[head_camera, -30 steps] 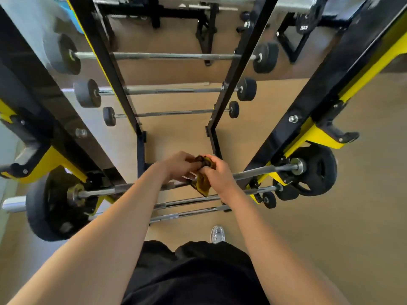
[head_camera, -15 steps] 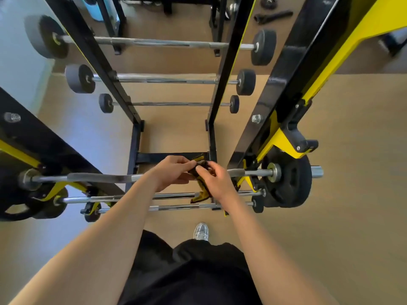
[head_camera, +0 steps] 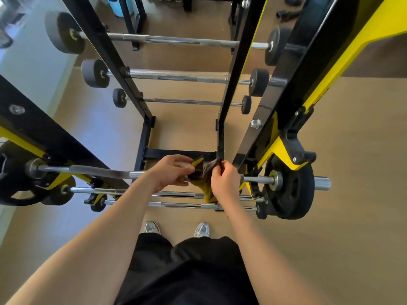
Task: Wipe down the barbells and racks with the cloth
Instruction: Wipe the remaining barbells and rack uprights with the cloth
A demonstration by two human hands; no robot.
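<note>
A yellow and dark grey cloth [head_camera: 203, 172] hangs between my two hands, just above the curved chrome barbell [head_camera: 97, 171] on the near side of the black and yellow rack [head_camera: 284, 93]. My left hand [head_camera: 170, 172] holds the cloth's left part with curled fingers. My right hand [head_camera: 224, 180] pinches the cloth's upper right corner. The barbell carries a black plate [head_camera: 288, 190] at its right end. Two thinner barbells [head_camera: 174, 194] lie below it, partly hidden by my forearms.
Three more barbells with round black weights [head_camera: 180, 40] rest on the far side of the rack. Black uprights [head_camera: 105, 51] slant on both sides. My shoes [head_camera: 201, 230] stand on the tan floor below. A light wall runs along the left.
My hands have drawn slightly apart, spreading the cloth between them. The view has shifted, so the rack and barbells now sit further left and lower, and both shoes show.
</note>
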